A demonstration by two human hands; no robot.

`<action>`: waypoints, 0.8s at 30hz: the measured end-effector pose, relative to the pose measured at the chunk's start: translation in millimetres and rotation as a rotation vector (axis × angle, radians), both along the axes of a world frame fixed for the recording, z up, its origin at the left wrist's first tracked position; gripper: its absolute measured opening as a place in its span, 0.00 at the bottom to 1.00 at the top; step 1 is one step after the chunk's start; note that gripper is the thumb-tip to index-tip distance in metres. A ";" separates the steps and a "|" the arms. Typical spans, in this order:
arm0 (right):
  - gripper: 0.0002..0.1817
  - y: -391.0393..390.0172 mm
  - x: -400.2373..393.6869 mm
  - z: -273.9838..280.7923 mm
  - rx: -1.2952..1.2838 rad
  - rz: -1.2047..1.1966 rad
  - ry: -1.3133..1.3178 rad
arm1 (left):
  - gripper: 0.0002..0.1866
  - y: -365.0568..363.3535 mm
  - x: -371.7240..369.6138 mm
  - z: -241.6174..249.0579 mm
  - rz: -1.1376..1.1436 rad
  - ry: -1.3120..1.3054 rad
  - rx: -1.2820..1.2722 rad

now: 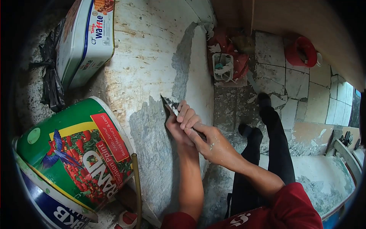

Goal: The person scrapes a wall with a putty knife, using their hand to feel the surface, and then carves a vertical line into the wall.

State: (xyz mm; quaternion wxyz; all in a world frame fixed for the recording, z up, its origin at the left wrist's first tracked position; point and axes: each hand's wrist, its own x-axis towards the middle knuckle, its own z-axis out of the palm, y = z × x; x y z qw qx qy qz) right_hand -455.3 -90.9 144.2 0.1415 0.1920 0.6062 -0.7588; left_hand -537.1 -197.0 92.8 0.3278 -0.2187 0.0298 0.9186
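Both hands are closed on a scraper with a white-smeared metal blade and a dark handle end. My left hand is near the blade, its fingers partly hidden behind the other hand. My right hand wraps round the handle, overlapping the left. The blade's tip touches the white, stained surface at the edge of a grey stripped patch. Another grey strip runs above the blade, where the white coating is off.
At left stand a green paint bucket and a waffle tin, with a black plastic bag beside the tin. A white basket lies on red plastic. Beyond are a red bucket and a worn white ledge.
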 end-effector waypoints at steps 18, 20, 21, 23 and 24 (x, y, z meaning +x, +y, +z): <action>0.19 24.0 -15.5 -6.8 -0.267 0.001 -0.013 | 0.07 23.5 -0.3 -13.3 0.100 0.137 0.138; 0.19 12.4 -12.1 -16.0 -0.172 -0.102 0.094 | 0.08 18.5 4.0 -17.7 0.084 0.161 0.141; 0.19 -11.3 -4.2 -39.9 0.003 -0.243 0.330 | 0.09 15.1 6.7 -17.9 0.072 0.176 0.143; 0.19 -19.1 8.9 -35.3 0.004 -0.276 0.374 | 0.10 0.9 18.9 -17.4 0.102 0.168 0.068; 0.19 -13.6 3.5 -29.7 -0.061 -0.218 0.284 | 0.07 4.2 16.5 -13.9 0.086 0.185 0.122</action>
